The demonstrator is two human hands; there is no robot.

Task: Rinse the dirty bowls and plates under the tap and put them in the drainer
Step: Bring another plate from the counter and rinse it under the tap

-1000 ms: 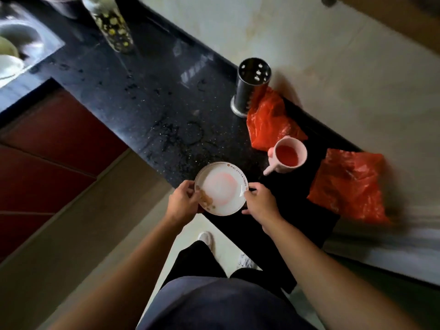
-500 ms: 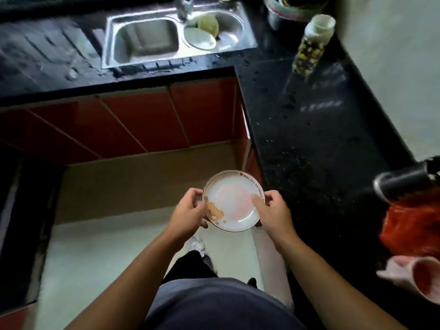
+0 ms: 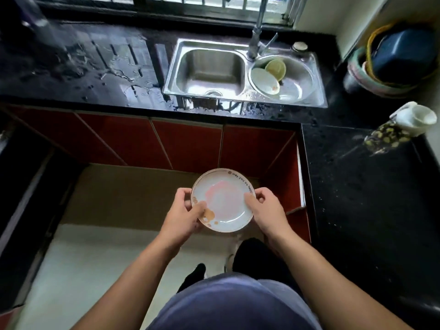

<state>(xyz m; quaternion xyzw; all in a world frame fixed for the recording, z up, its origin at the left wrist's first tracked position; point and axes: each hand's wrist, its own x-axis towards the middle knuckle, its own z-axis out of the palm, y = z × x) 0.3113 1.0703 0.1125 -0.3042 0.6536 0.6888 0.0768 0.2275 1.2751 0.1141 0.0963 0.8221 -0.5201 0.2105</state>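
A small white plate [image 3: 225, 203] with a pink stain, brown smears and printed words on its rim hangs level over the floor in front of me. My left hand [image 3: 184, 214] grips its left edge, thumb on the inside. My right hand [image 3: 265, 209] grips its right edge. Ahead, a steel double sink [image 3: 245, 98] sits in the black counter, with the tap [image 3: 256, 29] between the basins. The round right basin [image 3: 302, 77] holds a white plate [image 3: 264, 82] and a yellowish bowl [image 3: 276, 67], both leaning.
Red cabinet doors [image 3: 185, 144] run under the sink. The black counter [image 3: 362, 186] continues along my right, with a patterned bottle [image 3: 395, 132] on it. A stack of coloured tubs [image 3: 395, 65] stands at the back right corner. Water lies on the left counter [image 3: 112, 70].
I have lifted the plate off the right-hand counter and turned left with it toward the sink, which now lies straight ahead. Both hands kept their hold on the plate.
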